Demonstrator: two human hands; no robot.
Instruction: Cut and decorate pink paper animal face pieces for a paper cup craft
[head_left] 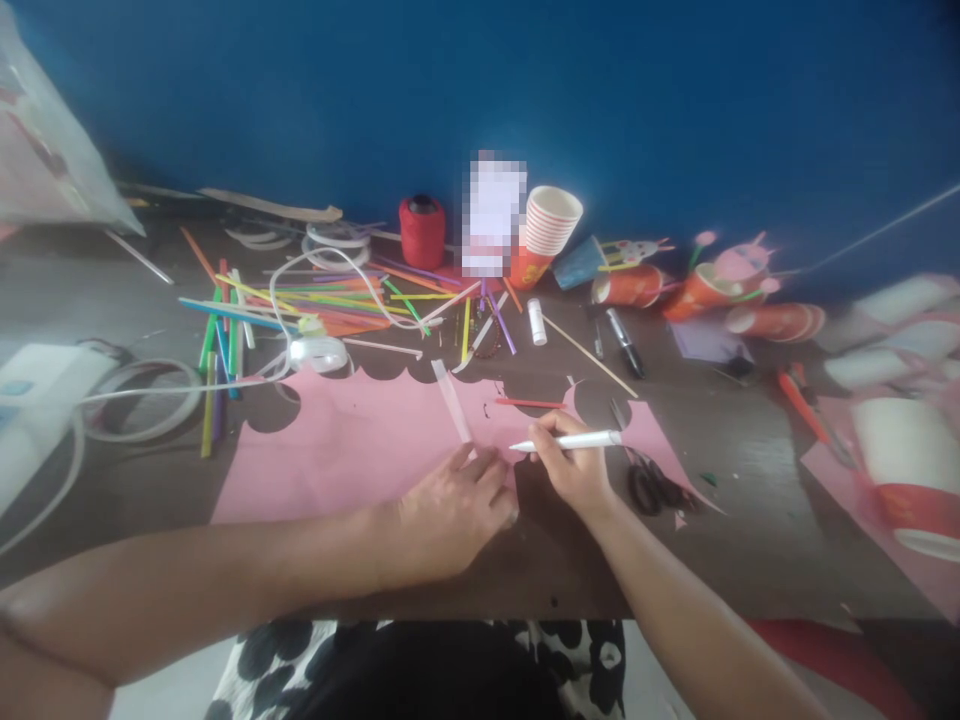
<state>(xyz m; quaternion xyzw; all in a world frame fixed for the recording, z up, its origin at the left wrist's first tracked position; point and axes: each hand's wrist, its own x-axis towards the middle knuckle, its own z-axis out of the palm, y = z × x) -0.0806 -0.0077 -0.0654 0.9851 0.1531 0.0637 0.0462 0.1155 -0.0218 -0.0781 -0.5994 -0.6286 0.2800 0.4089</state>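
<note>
My left hand (455,505) lies on a pink paper sheet (337,450), fingers pressed down on the near end of a pale pink strip (452,400) that runs away from me. My right hand (571,465) is closed around a white pen (577,440), whose tip points left toward my left fingers and the strip's end. The sheet has scalloped cut-outs along its far edge. Black-handled scissors (652,485) lie just right of my right hand.
Coloured straws and sticks (300,305) are scattered at the back left, with a white cable and tape rolls (139,400). A red thread spool (421,232), stacked paper cups (550,222), a glue stick (536,321) and decorated red cups (705,290) line the blue wall.
</note>
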